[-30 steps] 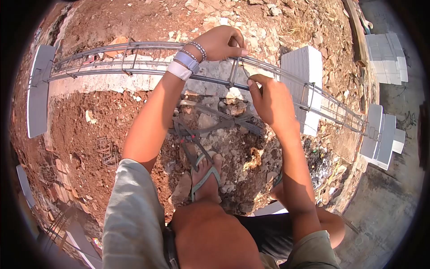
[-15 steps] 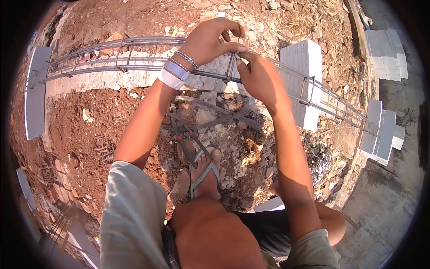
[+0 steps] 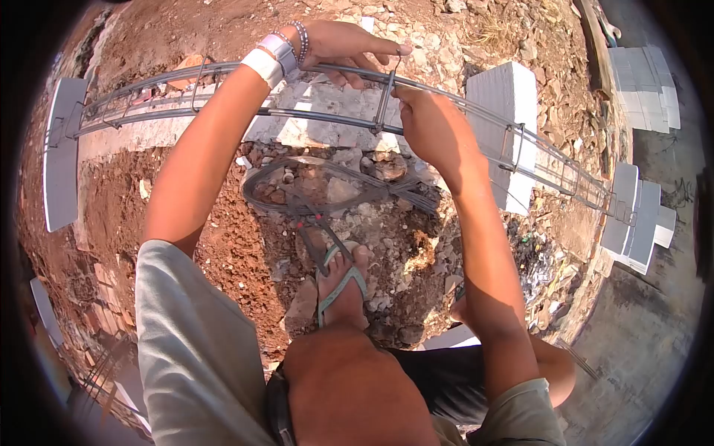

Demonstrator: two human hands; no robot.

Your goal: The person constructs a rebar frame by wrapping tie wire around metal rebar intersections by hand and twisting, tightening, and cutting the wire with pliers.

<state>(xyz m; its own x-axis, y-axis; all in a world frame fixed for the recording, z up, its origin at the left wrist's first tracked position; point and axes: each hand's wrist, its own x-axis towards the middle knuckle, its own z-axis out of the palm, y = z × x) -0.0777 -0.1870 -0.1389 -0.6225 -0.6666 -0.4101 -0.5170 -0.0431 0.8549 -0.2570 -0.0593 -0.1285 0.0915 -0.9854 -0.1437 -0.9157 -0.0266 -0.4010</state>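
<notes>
A long steel rebar cage (image 3: 320, 113) with square stirrups runs across in front of me. My left hand (image 3: 342, 48) is over its far bars, fingers stretched out, one fingertip touching the upper end of a thin tie wire (image 3: 399, 59). That wire stands up by a stirrup (image 3: 384, 102). My right hand (image 3: 439, 126) is closed at the far bar just right of this stirrup; what its fingers pinch is hidden. Below the cage lies a looped coil of dark wire (image 3: 256, 199). Pincers with red marks (image 3: 309, 223) lie against the coil, handles towards my foot.
White blocks (image 3: 513, 111) support the cage, with another block (image 3: 63, 156) at the left end and several (image 3: 632, 215) at the right. Rubble and red soil (image 3: 216, 245) cover the ground. My sandalled foot (image 3: 342, 293) stands below the coil. Grey concrete (image 3: 625, 334) lies right.
My left hand has moved left and away from the right hand, its fingers straightening. The wire coil now shows fully. My right hand has stayed near the same stirrup.
</notes>
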